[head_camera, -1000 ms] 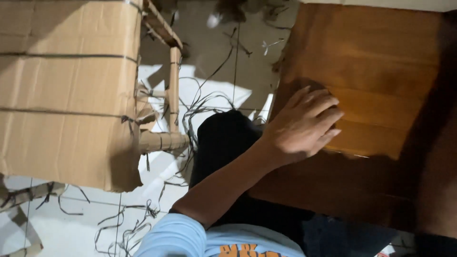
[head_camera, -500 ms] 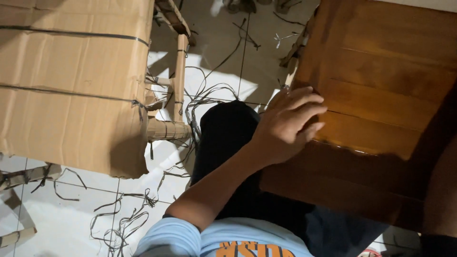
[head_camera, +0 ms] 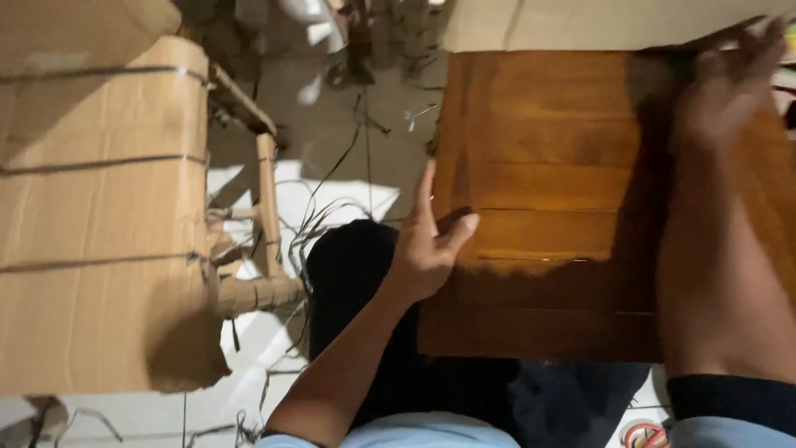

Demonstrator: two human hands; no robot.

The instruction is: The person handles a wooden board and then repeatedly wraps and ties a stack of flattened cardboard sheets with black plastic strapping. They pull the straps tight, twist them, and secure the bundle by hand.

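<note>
A brown slatted wooden panel [head_camera: 564,191] lies in front of me, over my lap. My left hand [head_camera: 427,245] grips its left edge, thumb on top of the wood and fingers along the side. My right hand [head_camera: 725,87] reaches across to the panel's far right corner, fingers spread where the wood meets a sheet of cardboard [head_camera: 597,23]. Whether the right hand is holding the corner or only touching it is unclear.
A piece of furniture wrapped in cardboard and strapped with bands [head_camera: 99,216] stands at the left, with wrapped wooden legs [head_camera: 265,224] sticking out. Thin dark straps and scraps [head_camera: 332,191] litter the pale tiled floor. My dark trouser leg [head_camera: 356,282] is below the panel.
My left hand slid from flat on the panel's top to gripping its left edge. My right arm and hand have come into view at the far right corner. The view shifted left.
</note>
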